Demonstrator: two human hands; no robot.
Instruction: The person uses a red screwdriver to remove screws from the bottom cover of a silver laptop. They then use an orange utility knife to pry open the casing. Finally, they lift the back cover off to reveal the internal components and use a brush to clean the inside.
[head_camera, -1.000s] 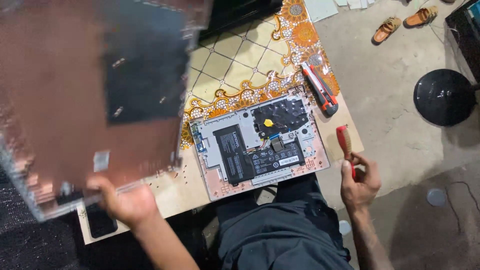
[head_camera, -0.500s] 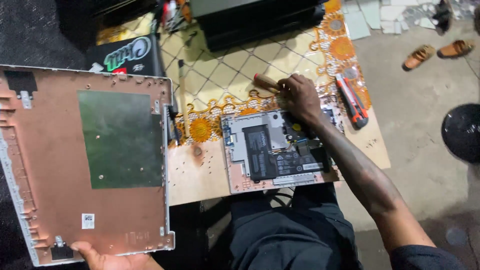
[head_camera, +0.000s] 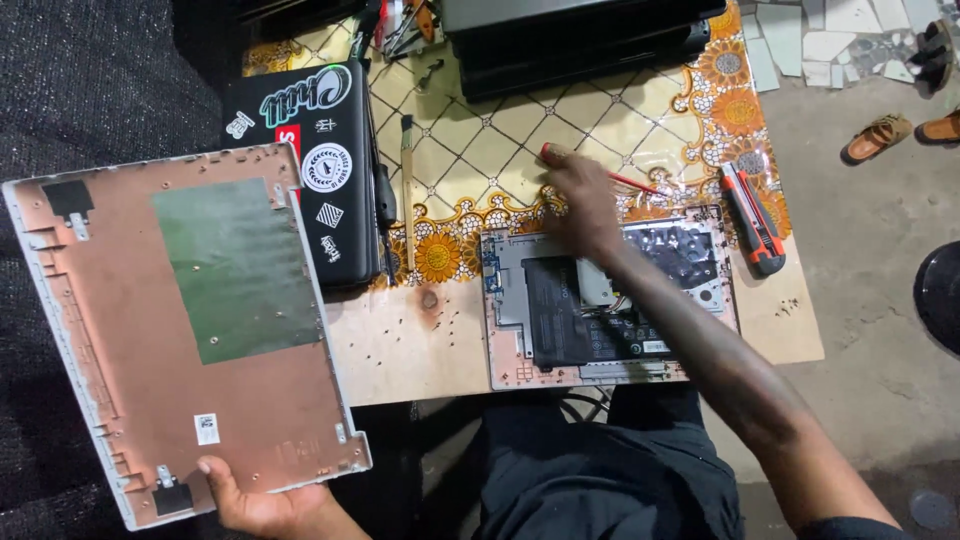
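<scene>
Left hand (head_camera: 255, 500) grips the near edge of the pink laptop bottom cover (head_camera: 180, 325), thumb over the rim, holding it inner side up at the near left, off the table's left edge. Since half a second ago the cover has tilted a little, its far corner now overlapping the black stickered laptop (head_camera: 305, 165) lying on the table.

Right hand (head_camera: 580, 205) reaches across the opened laptop base (head_camera: 610, 300), fingers curled on a thin red-handled tool (head_camera: 625, 180) on the patterned tabletop (head_camera: 480, 130) just beyond the base; the hand is blurred, so the exact hold is unclear. It has slid left from where it was a moment ago.

The base sits at the table's near edge, its black battery (head_camera: 560, 310) exposed. To the right of it lies a red and black utility knife (head_camera: 752, 218). Dark laptops (head_camera: 590, 40) are stacked at the far side. Sandals (head_camera: 880, 135) rest on the floor, far right.
</scene>
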